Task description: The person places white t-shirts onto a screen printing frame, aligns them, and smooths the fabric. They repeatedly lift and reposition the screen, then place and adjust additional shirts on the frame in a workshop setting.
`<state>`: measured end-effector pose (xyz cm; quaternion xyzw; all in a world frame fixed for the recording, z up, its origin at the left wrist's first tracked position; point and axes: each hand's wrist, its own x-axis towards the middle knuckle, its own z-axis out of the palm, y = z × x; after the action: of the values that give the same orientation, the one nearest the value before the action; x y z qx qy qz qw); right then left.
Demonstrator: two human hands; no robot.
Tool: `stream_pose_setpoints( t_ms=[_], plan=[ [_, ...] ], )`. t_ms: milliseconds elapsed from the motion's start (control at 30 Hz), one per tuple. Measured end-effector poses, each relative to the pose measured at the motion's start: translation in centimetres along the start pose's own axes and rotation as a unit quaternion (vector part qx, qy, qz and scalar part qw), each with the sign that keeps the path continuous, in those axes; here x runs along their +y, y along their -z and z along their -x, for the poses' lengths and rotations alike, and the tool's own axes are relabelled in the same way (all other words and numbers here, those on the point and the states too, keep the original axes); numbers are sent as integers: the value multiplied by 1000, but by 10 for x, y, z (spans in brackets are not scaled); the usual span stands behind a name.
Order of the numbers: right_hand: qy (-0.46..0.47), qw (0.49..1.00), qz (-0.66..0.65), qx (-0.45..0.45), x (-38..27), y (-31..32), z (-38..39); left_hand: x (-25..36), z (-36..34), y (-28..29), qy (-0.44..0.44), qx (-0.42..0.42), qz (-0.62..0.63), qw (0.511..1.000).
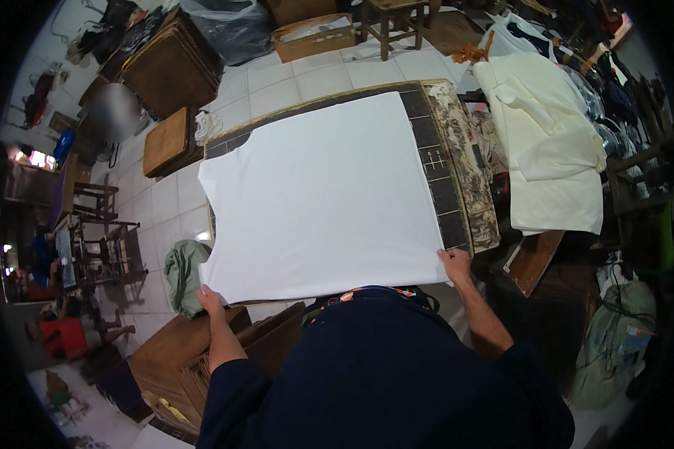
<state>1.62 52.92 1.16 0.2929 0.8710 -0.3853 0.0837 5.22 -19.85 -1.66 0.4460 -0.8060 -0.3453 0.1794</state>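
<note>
A white cut fabric piece (318, 194) lies spread on a dark board with grid lines (434, 165), reaching over its near edge by my body. My left hand (210, 298) grips the fabric's near-left corner, fingers closed on the edge. My right hand (454, 263) pinches the near-right corner. The board's right side has a worn, blotchy border (468, 172). A crumpled pale green cloth (181, 277) lies just beside the fabric's left side.
Cream fabric (547, 172) is piled at right. Stacked wooden boards (165, 63) stand behind at left, more (172, 352) below my left hand. A wooden stool (388, 22) stands at the back. A person in red (64, 337) is at far left, near a sewing table (82, 247).
</note>
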Motion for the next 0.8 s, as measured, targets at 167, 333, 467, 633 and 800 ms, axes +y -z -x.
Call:
stream_pose_setpoints(
  t_ms=[167, 333, 467, 633, 800],
  plan=[
    [13, 1000, 18, 4, 2, 0, -2, 18, 14, 3, -3, 14, -26, 1000],
    [12, 1000, 18, -4, 1, 2, -3, 19, 17, 6, 15, 8, -38, 999],
    [20, 999, 44, -7, -1, 2, -2, 19, 19, 0, 20, 37, -51, 998],
    [6, 1000, 19, 12, -9, 2, 9, 36, 47, -29, 206, 137, 54, 967],
    [8, 1000, -14, 3, -14, 7, 19, 60, 118, -49, 252, 171, 123, 945]
  ],
)
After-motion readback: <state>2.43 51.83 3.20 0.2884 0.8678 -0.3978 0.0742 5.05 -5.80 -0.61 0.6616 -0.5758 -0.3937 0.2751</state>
